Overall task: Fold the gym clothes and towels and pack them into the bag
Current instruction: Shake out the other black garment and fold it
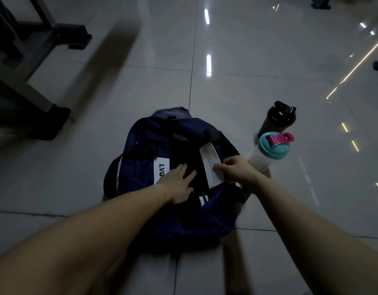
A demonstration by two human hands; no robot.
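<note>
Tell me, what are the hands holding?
The right hand pinches the long white tag on the bag, at its long edge near the middle. The left hand holds nothing; it lies flat on the bag.

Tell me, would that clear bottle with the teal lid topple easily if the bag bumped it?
Probably. The clear bottle stands tall and narrow on glossy floor tiles and looks empty, so likely light. Its round body would probably roll once down.

The bag (pixel 145 141) under my left hand (pixel 179 186) is matt navy cloth. My right hand (pixel 237 169) pinches its white label (pixel 208 158), smooth and papery. At two o'clock, the black shaker (pixel 275 120) is glossy plastic, the teal-lidded shaker (pixel 273 150) cloudy plastic. The floor tiles (pixel 247 60) gleam, polished.
</note>
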